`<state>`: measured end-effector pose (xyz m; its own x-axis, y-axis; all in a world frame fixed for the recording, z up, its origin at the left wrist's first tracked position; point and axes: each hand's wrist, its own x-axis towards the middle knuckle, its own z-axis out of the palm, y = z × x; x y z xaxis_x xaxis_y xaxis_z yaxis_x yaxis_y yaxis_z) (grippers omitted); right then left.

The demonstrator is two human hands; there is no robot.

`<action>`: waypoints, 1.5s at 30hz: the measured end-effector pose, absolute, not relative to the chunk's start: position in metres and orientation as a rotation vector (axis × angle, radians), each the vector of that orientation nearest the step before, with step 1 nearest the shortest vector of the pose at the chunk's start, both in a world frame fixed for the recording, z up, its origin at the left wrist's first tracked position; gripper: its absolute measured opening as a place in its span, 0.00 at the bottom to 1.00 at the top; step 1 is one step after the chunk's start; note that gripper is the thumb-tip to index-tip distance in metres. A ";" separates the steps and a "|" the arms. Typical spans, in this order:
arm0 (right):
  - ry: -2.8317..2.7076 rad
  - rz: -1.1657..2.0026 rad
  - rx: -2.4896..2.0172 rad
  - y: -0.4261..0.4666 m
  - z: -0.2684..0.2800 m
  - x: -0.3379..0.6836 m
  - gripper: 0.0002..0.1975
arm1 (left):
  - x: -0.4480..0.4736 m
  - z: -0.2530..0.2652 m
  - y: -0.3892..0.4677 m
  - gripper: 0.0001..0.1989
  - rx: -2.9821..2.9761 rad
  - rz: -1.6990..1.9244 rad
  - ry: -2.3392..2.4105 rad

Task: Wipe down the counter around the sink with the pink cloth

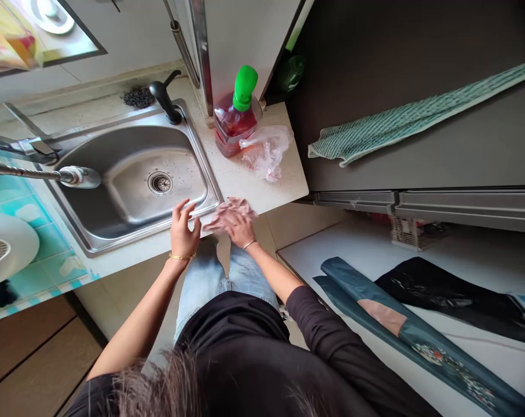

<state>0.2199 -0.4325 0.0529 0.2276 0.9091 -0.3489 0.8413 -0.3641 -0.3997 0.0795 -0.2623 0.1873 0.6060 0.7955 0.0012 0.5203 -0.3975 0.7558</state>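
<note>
A crumpled pinkish cloth (231,212) lies on the pale countertop (273,194) at its front edge, beside the right end of the sink. My right hand (243,230) is on this cloth, with its fingers bent into the fabric. Over the front rim of the steel sink (140,179), my left hand (184,233) is raised with its fingers apart and nothing in them. Behind the cloth stand a bottle of red liquid (232,130) with a green cap and a crumpled clear plastic bag (268,153).
A tap with a metal spout (77,176) reaches over the sink from the left. At the sink's back corner is a black-handled fitting (162,98), beside a dark scouring pad (138,97). A green striped towel (375,124) hangs on the dark panel to the right.
</note>
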 end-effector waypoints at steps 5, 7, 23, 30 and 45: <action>-1.411 0.664 -2.707 -0.467 0.066 0.364 0.28 | 0.102 0.154 -0.304 0.18 2.095 0.072 0.875; -1.440 0.588 -2.745 -0.468 0.069 0.408 0.29 | 0.129 0.146 -0.327 0.19 2.102 -0.083 0.714; -1.226 0.768 -2.580 -0.389 0.048 0.175 0.32 | 0.063 0.094 -0.335 0.33 2.095 -0.163 0.762; -1.434 1.120 -2.455 -0.347 0.053 0.037 0.32 | -0.072 0.103 -0.324 0.33 2.082 -0.160 1.172; -2.062 1.044 -2.055 -0.311 0.045 -0.027 0.32 | -0.157 0.080 -0.318 0.41 1.994 -0.051 1.374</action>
<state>-0.0271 -0.3109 0.0448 -0.1162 0.9019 -0.4159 0.8689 -0.1106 -0.4825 -0.1575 -0.3181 0.0803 0.4352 0.8046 -0.4040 0.8322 -0.1882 0.5215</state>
